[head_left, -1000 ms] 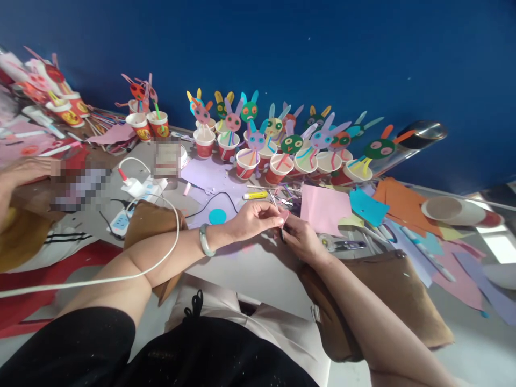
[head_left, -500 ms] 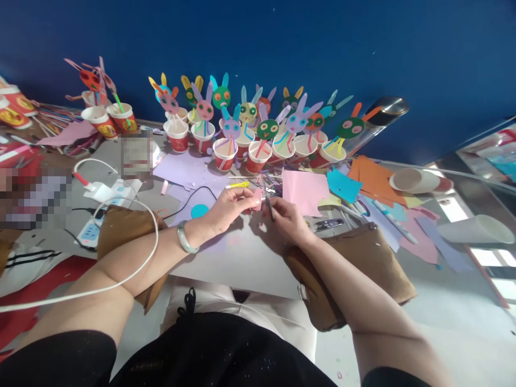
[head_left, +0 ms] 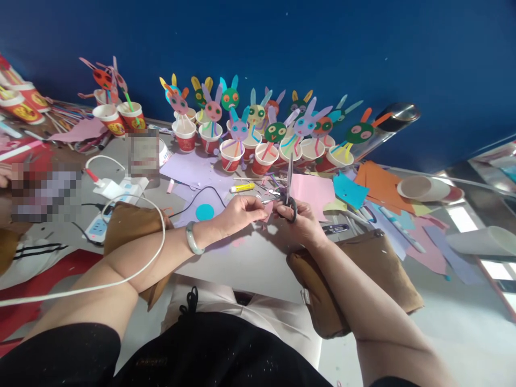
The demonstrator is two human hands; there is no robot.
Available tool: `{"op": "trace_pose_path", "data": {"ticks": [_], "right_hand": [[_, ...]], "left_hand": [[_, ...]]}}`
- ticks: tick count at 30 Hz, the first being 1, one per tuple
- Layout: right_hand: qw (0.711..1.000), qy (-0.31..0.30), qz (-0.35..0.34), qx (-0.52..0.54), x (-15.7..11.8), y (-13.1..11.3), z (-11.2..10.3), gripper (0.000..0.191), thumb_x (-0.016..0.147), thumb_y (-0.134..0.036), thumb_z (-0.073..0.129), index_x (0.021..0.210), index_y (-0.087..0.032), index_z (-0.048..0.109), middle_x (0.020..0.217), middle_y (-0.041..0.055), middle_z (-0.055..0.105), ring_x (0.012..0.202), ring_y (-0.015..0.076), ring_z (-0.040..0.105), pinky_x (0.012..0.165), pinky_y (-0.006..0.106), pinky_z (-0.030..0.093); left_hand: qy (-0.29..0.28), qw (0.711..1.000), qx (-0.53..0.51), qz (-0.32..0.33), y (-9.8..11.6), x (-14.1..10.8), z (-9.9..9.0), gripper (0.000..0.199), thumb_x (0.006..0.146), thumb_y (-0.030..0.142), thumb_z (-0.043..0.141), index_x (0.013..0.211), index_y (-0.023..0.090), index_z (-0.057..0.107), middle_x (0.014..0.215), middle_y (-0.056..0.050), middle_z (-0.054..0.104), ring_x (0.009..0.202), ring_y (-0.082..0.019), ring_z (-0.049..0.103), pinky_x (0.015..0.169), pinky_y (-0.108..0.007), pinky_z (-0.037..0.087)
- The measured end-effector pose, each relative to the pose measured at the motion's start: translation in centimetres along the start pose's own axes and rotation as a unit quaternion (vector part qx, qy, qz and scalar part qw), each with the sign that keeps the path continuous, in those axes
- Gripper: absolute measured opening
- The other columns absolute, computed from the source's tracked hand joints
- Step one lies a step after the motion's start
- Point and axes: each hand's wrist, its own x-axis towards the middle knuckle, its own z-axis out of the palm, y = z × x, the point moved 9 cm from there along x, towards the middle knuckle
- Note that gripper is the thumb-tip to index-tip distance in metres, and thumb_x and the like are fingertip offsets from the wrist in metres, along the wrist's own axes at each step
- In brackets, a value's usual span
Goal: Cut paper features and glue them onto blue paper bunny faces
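Right hand (head_left: 300,223) grips scissors (head_left: 289,188) blades-up, clear of the pink scrap (head_left: 266,210) pinched in the left hand (head_left: 242,211), near the paper rabbits (head_left: 262,131)

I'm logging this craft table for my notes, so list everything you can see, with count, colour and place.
red paper cups with paper rabbit faces: over a dozen, mixed colours, back row by the blue wall
loose coloured paper sheets: many, pink, orange, purple, teal, right and centre of the table
teal paper circle: one, by the left wrist
yellow glue stick: one, behind the hands
white power strip with cables: one, left
brown cushions: two, under the forearms
small pink paper piece: one, pinched in left fingers
black-handled scissors: one, blades up, in right hand
left hand: green bangle on its wrist
right hand: gripping the scissors
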Motion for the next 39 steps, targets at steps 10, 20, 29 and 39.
{"op": "trace_pose_path", "data": {"ticks": [10,20,29,39], "right_hand": [[0.998,-0.050,-0.009,-0.021,-0.8,-1.9,2.7,0.042,0.068,-0.051,0.090,0.070,-0.019,0.063,0.076,0.0017,0.068,0.065,0.0157,0.063,0.063,0.031,0.056],[0.999,-0.052,0.001,0.002,-0.9,-1.6,2.7,0.046,0.066,-0.053,0.091,0.068,-0.019,0.059,0.075,0.0020,0.069,0.062,0.0156,0.066,0.063,0.031,0.057],[1.000,0.011,0.006,-0.011,-0.5,-1.0,1.2,0.043,0.069,-0.051,0.087,0.072,-0.021,0.057,0.070,-0.0007,0.063,0.059,0.0135,0.057,0.058,0.031,0.050],[0.995,0.097,-0.026,0.017,0.4,-0.7,-1.9,0.020,0.072,-0.035,0.077,0.067,-0.018,0.067,0.056,-0.0038,0.053,0.053,0.0081,0.042,0.052,0.025,0.033]], "left_hand": [[-0.015,0.999,0.034,-0.022,-1.1,0.0,0.5,0.015,0.076,0.025,0.071,0.065,0.015,0.068,0.064,-0.003,0.070,0.055,-0.010,0.058,0.051,-0.021,0.043],[-0.045,0.997,0.030,-0.059,-1.0,-0.6,1.1,0.023,0.082,0.035,0.072,0.071,0.017,0.068,0.056,0.001,0.064,0.035,-0.006,0.046,0.035,-0.021,0.032],[-0.019,0.997,0.059,-0.046,-1.6,-0.1,0.6,0.014,0.082,0.027,0.070,0.071,0.018,0.067,0.067,-0.003,0.072,0.046,-0.010,0.056,0.043,-0.024,0.039],[0.008,0.998,0.046,-0.033,-0.5,-0.1,0.3,0.011,0.082,0.021,0.068,0.074,0.016,0.063,0.066,0.001,0.066,0.060,-0.010,0.063,0.060,-0.022,0.052]]}}
